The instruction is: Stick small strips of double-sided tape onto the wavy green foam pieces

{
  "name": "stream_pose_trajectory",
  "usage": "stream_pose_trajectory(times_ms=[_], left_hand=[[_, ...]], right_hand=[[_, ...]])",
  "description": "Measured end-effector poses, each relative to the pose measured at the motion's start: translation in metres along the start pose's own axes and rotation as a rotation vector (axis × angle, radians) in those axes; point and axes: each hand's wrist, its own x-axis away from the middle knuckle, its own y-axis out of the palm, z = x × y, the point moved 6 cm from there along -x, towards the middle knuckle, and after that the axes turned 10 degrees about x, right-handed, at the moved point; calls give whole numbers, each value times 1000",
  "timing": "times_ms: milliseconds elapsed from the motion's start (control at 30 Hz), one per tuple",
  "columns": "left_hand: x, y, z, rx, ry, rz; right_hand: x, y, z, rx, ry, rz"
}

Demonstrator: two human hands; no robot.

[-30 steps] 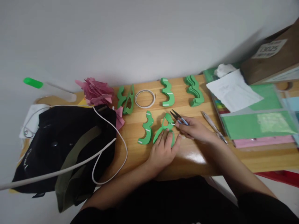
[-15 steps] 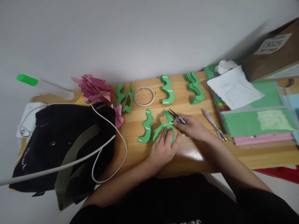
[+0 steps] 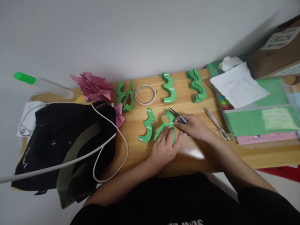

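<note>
The left hand lay spread on the green shape, maybe to keep it still, while the right hand pinched blue-handled scissors beside a white strip.

Location type: indoor paper-craft workstation. From where I stand, the wood-grain table is set against a plain pale wall. Craft use is indicated by the scalloped green paper cut-outs, the scissors, the narrow tape roll and the pink paper flower. Paper stock, including green sheets, occupies the right side, beside a labelled cardboard box. A black bag and a white cable on the left indicate a personal desk. Home or office: cannot be determined.
</note>
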Motion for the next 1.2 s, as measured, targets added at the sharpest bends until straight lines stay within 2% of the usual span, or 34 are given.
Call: stream_pose_trajectory(times_ms=[967, 1200], left_hand=[[1, 0, 0, 12, -7, -12], [0, -2, -1, 5, -10, 44]], right_hand=[[-2, 0, -3, 111, 26, 9], [-3, 0, 0, 113, 78, -1]])
